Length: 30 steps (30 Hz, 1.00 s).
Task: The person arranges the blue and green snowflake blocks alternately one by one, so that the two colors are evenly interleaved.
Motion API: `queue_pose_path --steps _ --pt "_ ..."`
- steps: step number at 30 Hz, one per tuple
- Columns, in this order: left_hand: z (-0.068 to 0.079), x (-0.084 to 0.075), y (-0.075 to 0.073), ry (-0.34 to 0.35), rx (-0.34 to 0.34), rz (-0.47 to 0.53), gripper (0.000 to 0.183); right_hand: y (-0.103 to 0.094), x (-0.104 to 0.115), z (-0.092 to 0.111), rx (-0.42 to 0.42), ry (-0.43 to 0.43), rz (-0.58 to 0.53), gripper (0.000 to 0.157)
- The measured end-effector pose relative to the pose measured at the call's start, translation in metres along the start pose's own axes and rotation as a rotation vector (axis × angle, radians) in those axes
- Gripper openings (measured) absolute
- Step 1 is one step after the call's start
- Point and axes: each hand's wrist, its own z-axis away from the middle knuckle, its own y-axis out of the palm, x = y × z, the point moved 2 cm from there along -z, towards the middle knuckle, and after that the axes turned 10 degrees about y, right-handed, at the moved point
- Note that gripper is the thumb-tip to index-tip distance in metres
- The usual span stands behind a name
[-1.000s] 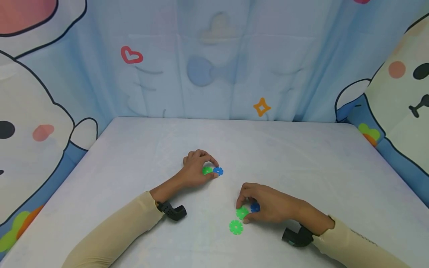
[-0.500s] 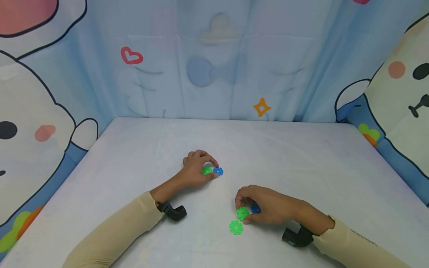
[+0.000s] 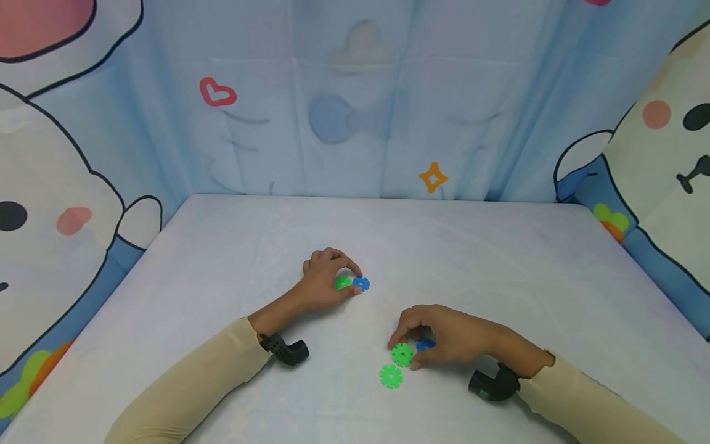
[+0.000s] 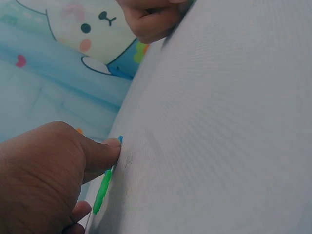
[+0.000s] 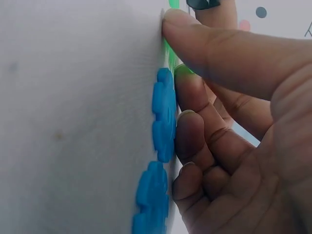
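Observation:
In the head view my left hand (image 3: 323,285) pinches a blue notched plastic disc (image 3: 362,283) between thumb and index finger, low over the white table. A green notched disc (image 3: 342,282) sits beside it, partly covered by the hand. Nearer and to the right, my right hand (image 3: 452,336) curls thumb and index finger round the edges of another green disc (image 3: 402,354). Just in front lies one more green disc (image 3: 391,377). Under the right palm a blue disc (image 3: 425,344) is partly hidden. The right wrist view shows two blue discs (image 5: 164,117) in a row by the curled fingers.
The table (image 3: 266,228) has a white cloth. A light blue printed curtain (image 3: 355,123) hangs behind its far edge. Each wrist wears a black camera (image 3: 285,350), and the sleeves are beige.
My right thumb has shifted slightly right and the gap between thumb and index finger has widened a little round the green disc, which moved barely rightward. My left hand has stayed still.

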Motion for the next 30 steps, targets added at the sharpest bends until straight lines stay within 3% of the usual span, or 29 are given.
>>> queue_pose_path --steps 15,22,30 --pt "-0.001 0.000 0.001 0.016 -0.008 0.006 0.023 -0.001 0.002 -0.001 -0.048 -0.045 0.065 0.032" --pt "-0.001 0.001 0.001 0.012 -0.006 0.004 0.023 -0.010 0.003 0.000 -0.187 -0.133 0.045 0.028" --pt "-0.001 0.001 0.000 0.006 0.009 0.006 0.024 -0.022 0.001 -0.011 -0.368 -0.075 0.037 0.027"
